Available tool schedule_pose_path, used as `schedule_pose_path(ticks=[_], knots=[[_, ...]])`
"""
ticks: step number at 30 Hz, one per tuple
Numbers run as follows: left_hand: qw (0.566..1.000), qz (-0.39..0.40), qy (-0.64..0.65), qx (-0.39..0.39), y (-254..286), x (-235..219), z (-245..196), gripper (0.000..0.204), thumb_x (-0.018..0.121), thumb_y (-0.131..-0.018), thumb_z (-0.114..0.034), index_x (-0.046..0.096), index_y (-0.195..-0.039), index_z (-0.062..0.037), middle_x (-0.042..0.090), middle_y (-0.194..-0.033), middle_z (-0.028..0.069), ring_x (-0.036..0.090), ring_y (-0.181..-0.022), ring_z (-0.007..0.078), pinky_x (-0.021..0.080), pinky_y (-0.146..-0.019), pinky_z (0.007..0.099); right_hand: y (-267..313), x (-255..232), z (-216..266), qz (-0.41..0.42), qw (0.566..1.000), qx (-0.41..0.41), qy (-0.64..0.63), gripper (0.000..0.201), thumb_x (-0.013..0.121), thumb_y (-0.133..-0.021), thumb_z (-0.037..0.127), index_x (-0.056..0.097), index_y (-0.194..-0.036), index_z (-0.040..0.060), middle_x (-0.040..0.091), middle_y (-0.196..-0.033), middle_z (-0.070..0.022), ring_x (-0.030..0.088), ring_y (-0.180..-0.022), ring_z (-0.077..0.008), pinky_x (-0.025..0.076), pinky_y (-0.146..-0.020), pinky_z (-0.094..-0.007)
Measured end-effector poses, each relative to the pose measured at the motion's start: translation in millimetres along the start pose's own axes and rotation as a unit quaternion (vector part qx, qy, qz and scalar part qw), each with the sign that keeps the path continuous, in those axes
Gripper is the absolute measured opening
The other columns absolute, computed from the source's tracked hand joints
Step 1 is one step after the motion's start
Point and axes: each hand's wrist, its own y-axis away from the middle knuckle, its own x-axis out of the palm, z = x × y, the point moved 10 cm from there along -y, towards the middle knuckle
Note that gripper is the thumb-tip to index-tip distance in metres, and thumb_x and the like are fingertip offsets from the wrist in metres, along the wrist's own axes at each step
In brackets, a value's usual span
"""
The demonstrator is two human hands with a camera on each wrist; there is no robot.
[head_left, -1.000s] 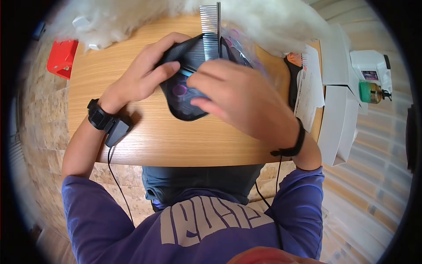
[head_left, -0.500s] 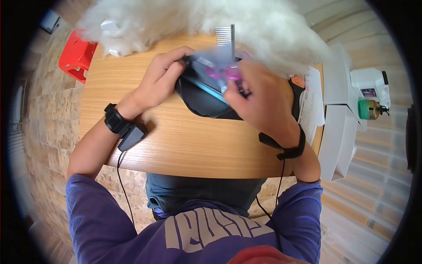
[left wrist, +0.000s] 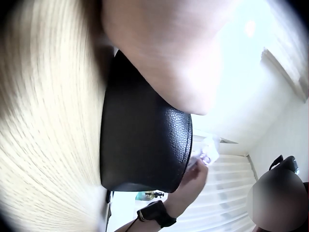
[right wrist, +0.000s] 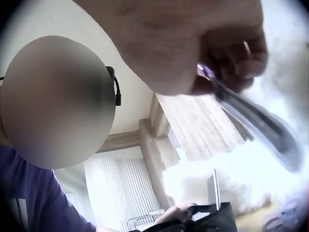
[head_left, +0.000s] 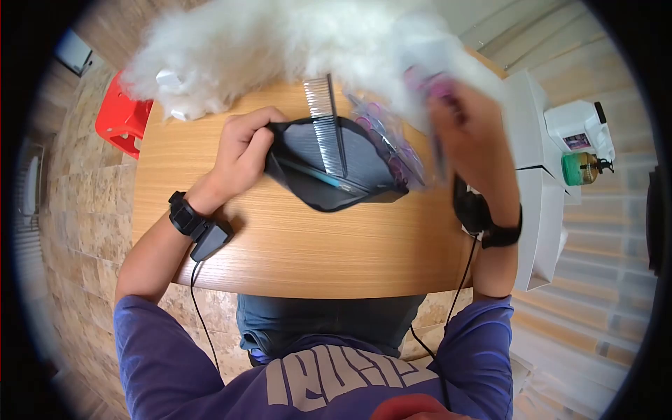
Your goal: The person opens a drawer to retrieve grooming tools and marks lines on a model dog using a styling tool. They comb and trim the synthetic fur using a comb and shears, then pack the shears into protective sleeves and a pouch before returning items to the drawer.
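Note:
My left hand [head_left: 241, 150] grips the left edge of a black pouch [head_left: 301, 187], whose mouth gapes toward me. A metal comb [head_left: 323, 115] stands up out of it, and a thin teal-handled tool [head_left: 318, 175] lies inside. Up at the right, my right hand [head_left: 479, 133] holds pink-handled scissors [head_left: 427, 80] in a clear sleeve, blurred by motion. The right wrist view shows the sleeved scissors [right wrist: 260, 121] jutting from curled fingers. Beside the pouch lie more purple-handled scissors [head_left: 392, 143] in clear packets. In the left wrist view the pouch's pebbled side [left wrist: 145, 130] fills the middle.
White fluffy fur [head_left: 280, 49] spreads across the table's far side. White boxes [head_left: 539, 217] stand along the right edge, beside a white jug [head_left: 577, 129] and a green spray bottle [head_left: 582, 168]. A red stool [head_left: 122, 119] is at the left. Cables trail from both wrists.
My right hand has drawn the pink-handled scissors out of the pouch and carried them to the upper right. The left hand keeps hold of the pouch; the comb stays in it.

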Motion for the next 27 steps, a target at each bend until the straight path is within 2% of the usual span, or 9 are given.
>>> schedule_pose_path(ticks=[3,7,10,13,16,18,23,25,27], knots=[[1.000,0.007,-0.009,0.028,-0.6,1.6,-3.4,0.022,0.043,-0.092,-0.002,0.065,-0.089,0.0029,0.058,-0.066,0.0072,0.053,-0.061,0.0129,0.044,-0.058,0.0293,14.0,70.1,-22.2,0.194,0.980,-0.051,-0.003,0.017,0.068,-0.095,0.012,0.060,-0.093,-0.0026,0.055,-0.069,-0.0092,0.050,-0.061,-0.0158,0.043,-0.060,-0.0308],[0.999,0.009,-0.022,0.042,-0.1,-0.4,-4.0,0.022,0.043,-0.089,-0.002,0.065,-0.088,0.0023,0.057,-0.064,0.0093,0.054,-0.056,0.0169,0.043,-0.055,0.0310,17.0,84.3,-31.0,0.235,0.969,0.017,-0.073,0.021,0.070,-0.094,0.013,0.058,-0.088,-0.0019,0.054,-0.067,-0.0100,0.049,-0.059,-0.0198,0.042,-0.059,-0.0335],[0.999,0.012,-0.017,0.045,-0.8,1.0,-7.3,0.022,0.044,-0.088,0.000,0.066,-0.089,0.0022,0.057,-0.062,0.0111,0.055,-0.055,0.0189,0.044,-0.055,0.0322,7.0,47.4,-5.8,0.131,0.989,-0.003,0.063,0.018,0.073,-0.092,0.013,0.062,-0.093,-0.0013,0.057,-0.067,-0.0093,0.052,-0.063,-0.0189,0.045,-0.063,-0.0325],[0.997,0.039,-0.038,0.057,-1.2,7.0,-14.6,0.022,0.045,-0.086,0.003,0.066,-0.090,0.0027,0.059,-0.066,0.0131,0.058,-0.057,0.0210,0.046,-0.056,0.0326,3.8,41.1,11.4,0.072,0.991,0.093,-0.067,0.025,0.074,-0.092,0.020,0.064,-0.098,-0.0011,0.066,-0.083,-0.0169,0.066,-0.078,-0.0319,0.051,-0.068,-0.0398],[0.994,0.055,-0.040,0.080,-0.5,14.2,-20.0,0.023,0.046,-0.083,0.006,0.067,-0.092,0.0036,0.061,-0.070,0.0146,0.060,-0.059,0.0236,0.047,-0.058,0.0325,9.8,45.9,36.6,-0.003,0.995,-0.059,-0.075,0.024,0.074,-0.091,0.019,0.065,-0.104,0.0005,0.066,-0.090,-0.0159,0.065,-0.082,-0.0337,0.051,-0.072,-0.0393],[0.993,0.072,-0.040,0.084,-0.2,18.5,-20.2,0.023,0.046,-0.083,0.007,0.067,-0.093,0.0042,0.062,-0.073,0.0151,0.060,-0.060,0.0252,0.047,-0.058,0.0323,14.1,72.5,40.6,0.090,0.985,-0.104,-0.104,0.022,0.073,-0.091,0.018,0.066,-0.103,0.0006,0.066,-0.092,-0.0155,0.064,-0.085,-0.0349,0.051,-0.075,-0.0396],[0.996,0.062,-0.052,0.045,0.9,14.5,-9.0,0.024,0.047,-0.083,0.007,0.067,-0.094,0.0042,0.063,-0.074,0.0149,0.060,-0.060,0.0246,0.047,-0.058,0.0314,10.4,54.6,47.2,0.062,0.983,-0.104,-0.141,0.016,0.070,-0.094,0.013,0.064,-0.100,-0.0004,0.067,-0.089,-0.0131,0.067,-0.085,-0.0284,0.052,-0.075,-0.0350],[0.996,0.059,-0.059,0.044,1.0,13.8,-11.4,0.023,0.047,-0.084,0.007,0.067,-0.094,0.0042,0.063,-0.074,0.0148,0.060,-0.060,0.0248,0.047,-0.058,0.0314,9.1,21.2,24.2,-0.059,0.967,0.016,-0.247,0.014,0.065,-0.099,0.013,0.063,-0.102,-0.0010,0.070,-0.089,-0.0099,0.069,-0.081,-0.0184,0.052,-0.074,-0.0294],[0.995,0.059,-0.064,0.045,0.9,14.8,-12.2,0.022,0.047,-0.084,0.007,0.067,-0.093,0.0041,0.062,-0.073,0.0146,0.059,-0.060,0.0249,0.047,-0.057,0.0313,6.7,-13.3,27.4,-0.138,0.927,-0.053,-0.343,0.020,0.057,-0.107,0.017,0.061,-0.109,-0.0023,0.070,-0.086,-0.0048,0.066,-0.074,-0.0099,0.051,-0.070,-0.0257]])
